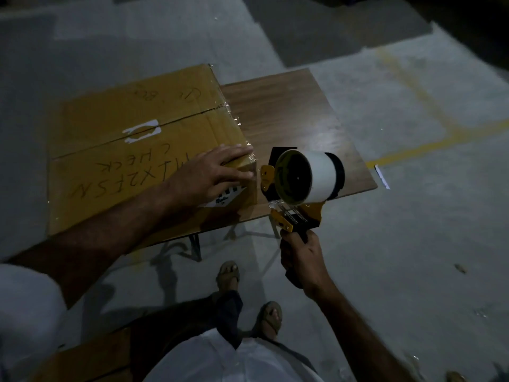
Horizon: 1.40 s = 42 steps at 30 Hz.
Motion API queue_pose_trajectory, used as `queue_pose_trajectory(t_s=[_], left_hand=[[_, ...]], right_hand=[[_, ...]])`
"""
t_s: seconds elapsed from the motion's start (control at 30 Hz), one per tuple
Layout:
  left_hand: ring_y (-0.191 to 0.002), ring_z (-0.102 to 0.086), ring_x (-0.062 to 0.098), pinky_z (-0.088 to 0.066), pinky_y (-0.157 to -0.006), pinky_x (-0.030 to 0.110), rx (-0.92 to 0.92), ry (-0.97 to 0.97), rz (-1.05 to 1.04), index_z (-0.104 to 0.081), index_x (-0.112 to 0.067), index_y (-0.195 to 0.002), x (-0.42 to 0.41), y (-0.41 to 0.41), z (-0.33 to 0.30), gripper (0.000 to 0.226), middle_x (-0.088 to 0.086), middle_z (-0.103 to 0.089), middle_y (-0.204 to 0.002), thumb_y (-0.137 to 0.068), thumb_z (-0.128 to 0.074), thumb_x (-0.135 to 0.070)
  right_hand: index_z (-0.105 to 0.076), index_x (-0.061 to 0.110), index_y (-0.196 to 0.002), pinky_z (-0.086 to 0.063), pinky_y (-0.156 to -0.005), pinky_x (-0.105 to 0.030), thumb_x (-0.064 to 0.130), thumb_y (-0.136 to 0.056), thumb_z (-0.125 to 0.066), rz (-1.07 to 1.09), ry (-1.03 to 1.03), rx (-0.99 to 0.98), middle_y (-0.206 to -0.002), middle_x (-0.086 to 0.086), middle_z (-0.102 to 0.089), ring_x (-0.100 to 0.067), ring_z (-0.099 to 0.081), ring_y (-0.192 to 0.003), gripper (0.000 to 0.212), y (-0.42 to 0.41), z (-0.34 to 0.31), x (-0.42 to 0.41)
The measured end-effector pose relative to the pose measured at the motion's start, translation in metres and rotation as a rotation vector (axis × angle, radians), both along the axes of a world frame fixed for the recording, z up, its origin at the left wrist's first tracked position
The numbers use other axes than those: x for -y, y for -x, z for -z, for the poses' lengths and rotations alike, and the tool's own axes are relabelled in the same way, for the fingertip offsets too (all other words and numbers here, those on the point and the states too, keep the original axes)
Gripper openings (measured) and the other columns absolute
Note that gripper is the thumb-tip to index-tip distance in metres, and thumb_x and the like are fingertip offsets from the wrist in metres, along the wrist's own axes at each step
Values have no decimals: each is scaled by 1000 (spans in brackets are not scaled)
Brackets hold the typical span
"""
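Note:
A brown cardboard box (115, 150) with handwritten marks and a closed top seam lies on a small wooden table (297, 122). My left hand (212, 172) presses flat, fingers straight, on the box's near right corner, over clear tape. My right hand (303, 260) grips the black handle of a yellow tape dispenser (297, 183), which carries a white roll and is held just right of that corner, above the table's front edge.
The table stands on thin metal legs (195, 246) over a grey concrete floor with yellow painted lines (429, 139). My sandalled feet (228, 277) are just in front of it. A wooden surface (91, 357) shows at the lower left. A white scrap (382, 176) lies beside the table.

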<state>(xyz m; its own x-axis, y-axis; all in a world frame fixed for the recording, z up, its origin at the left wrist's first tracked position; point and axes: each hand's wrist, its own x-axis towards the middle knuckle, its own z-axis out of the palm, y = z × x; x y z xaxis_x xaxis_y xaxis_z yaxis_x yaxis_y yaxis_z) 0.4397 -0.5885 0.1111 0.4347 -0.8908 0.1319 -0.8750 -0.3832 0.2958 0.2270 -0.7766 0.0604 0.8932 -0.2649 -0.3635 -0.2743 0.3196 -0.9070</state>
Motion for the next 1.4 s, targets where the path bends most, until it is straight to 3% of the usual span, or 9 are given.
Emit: queue_pose_trajectory(t_s=[0.1,0.2,0.37,0.57,0.73,0.97,1.17,1.4], left_hand=[[-153,-32,22,-30,-116,43,-47,9,-2,-70,-28,-134,2,2,-2,33,4,-38,-164,-102,-62,-28],[-153,-31,23,-33,-116,51,-102,11,3,-70,-30,-133,2,4,-2,33,3,-36,-164,-100,-67,-24],[-157,-18,24,-16,-124,64,-148,-51,-59,-62,-34,-141,6,6,-4,41,1,-25,-168,-101,-66,-32],[-155,-23,21,-15,-122,66,-266,7,-137,-72,-36,-127,10,9,-7,28,-4,-31,-164,-99,-67,-29],[-155,-24,21,-9,-125,63,-271,45,-141,-74,-32,-122,10,11,-3,24,-4,-32,-164,-100,-66,-29],[-151,-32,21,-12,-125,57,-182,68,-146,-74,-35,-120,11,7,6,22,-4,-35,-162,-102,-62,-36],[-148,-35,21,-17,-122,54,-125,54,-153,-74,-34,-122,13,5,11,27,-5,-36,-161,-103,-57,-43],[-149,-31,20,-12,-123,51,-88,41,-152,-69,-33,-124,12,7,9,25,-7,-32,-163,-104,-55,-42]], right_hand=[[-48,8,-95,-19,-42,-24,1,-106,-44,33,-7,24,-60,-5,-24,-14,-18,-46,14,1,1,1],[-50,5,-91,-18,-42,-24,5,-107,-44,27,-18,42,-61,-6,-22,-14,-17,-45,17,-1,4,3],[-40,15,-76,-15,-45,-31,12,-108,-44,46,-29,56,-60,-5,-22,-14,-17,-45,32,-10,4,-1],[-37,20,-76,-17,-48,-33,14,-105,-47,64,-117,-5,-60,-2,-23,-17,-15,-51,32,-21,4,-5],[-44,17,-85,-24,-48,-30,18,-104,-48,79,-182,-47,-63,-1,-21,-19,-14,-57,19,-28,-2,-6],[-37,25,-73,-30,-46,-26,20,-105,-46,30,-351,-15,-67,0,-17,-13,-18,-52,33,-36,-10,-6],[-42,23,-72,-35,-46,-24,22,-105,-44,-7,-494,33,-63,4,-29,-9,-26,-48,33,-30,-6,-4],[-37,21,-71,-33,-47,-25,19,-107,-41,-17,-375,23,-65,-1,-24,-12,-24,-49,36,-32,-9,-3]])
